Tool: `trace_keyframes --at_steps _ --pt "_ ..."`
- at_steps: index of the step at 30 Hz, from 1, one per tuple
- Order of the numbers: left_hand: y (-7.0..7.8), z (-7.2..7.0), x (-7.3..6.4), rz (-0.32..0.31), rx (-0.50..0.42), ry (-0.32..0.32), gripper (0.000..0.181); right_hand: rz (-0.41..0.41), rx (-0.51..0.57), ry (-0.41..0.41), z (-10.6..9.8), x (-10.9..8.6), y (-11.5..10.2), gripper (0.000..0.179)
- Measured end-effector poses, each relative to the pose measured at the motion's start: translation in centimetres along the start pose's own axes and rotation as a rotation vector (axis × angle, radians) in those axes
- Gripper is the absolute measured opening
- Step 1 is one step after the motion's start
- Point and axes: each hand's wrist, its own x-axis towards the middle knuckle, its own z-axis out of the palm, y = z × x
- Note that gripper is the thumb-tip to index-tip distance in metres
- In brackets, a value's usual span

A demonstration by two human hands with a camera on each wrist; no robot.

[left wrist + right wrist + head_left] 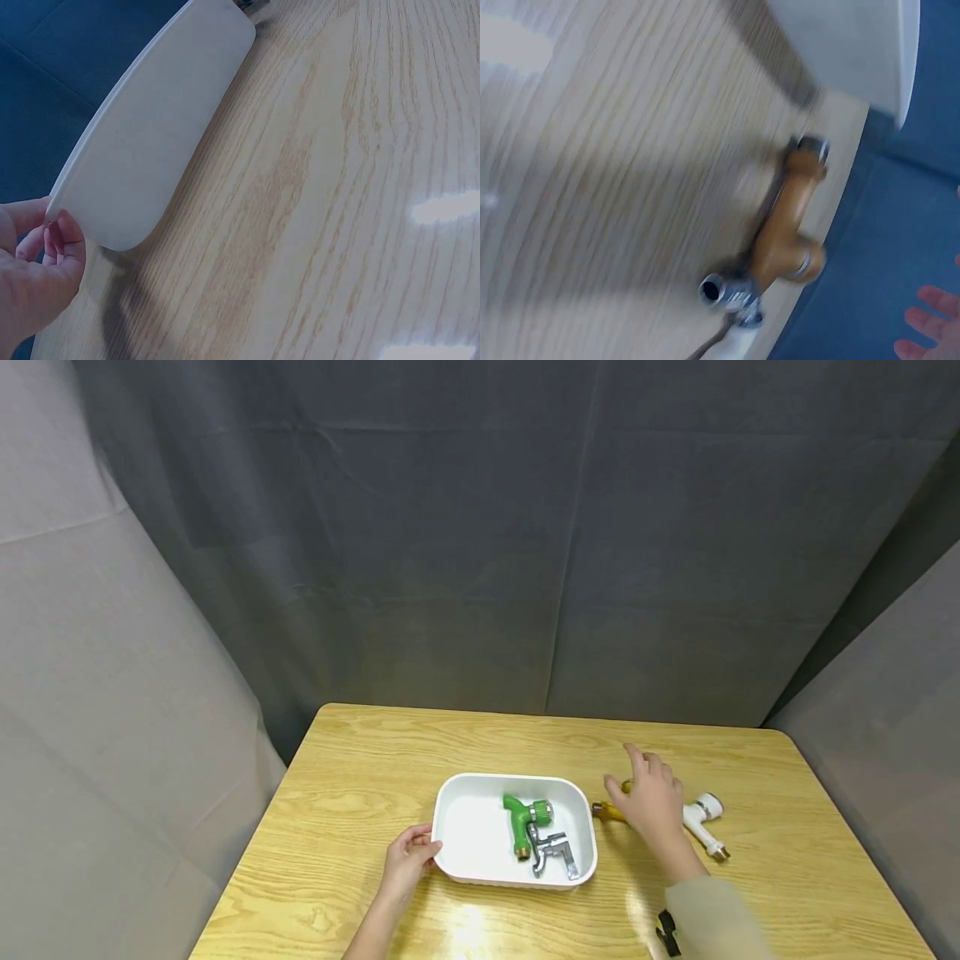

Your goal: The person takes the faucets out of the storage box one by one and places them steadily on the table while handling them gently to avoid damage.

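My left hand [407, 862] pinches the left rim of a white plastic tub [472, 868] between thumb and fingers; the left wrist view shows the same grip on the tub's corner. Inside the tub lie a green tap [520, 827] and a chrome tap [557, 848], close together. Over a yellow tap [609, 812] on the table, my right hand [651, 793] hovers with fingers spread, partly covering it. The right wrist view shows that yellow tap [784, 225] apart from the fingers [930, 322]. A white tap [701, 822] lies just right of the hand.
The wooden table [360, 760] has rounded back corners. A dark grey curtain [450, 568] hangs behind it, with pale cloth [135, 735] on both sides. In the right wrist view, a chrome fitting [731, 291] lies against the yellow tap's near end.
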Motion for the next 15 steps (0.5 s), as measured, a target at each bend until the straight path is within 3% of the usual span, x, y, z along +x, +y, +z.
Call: trace_keyframes --at_steps 15 --pt "-0.2 0.1 0.2 -0.001 0.004 0.026 0.041 -0.235 0.014 -0.135 2.5 -0.3 -7.5 0.067"
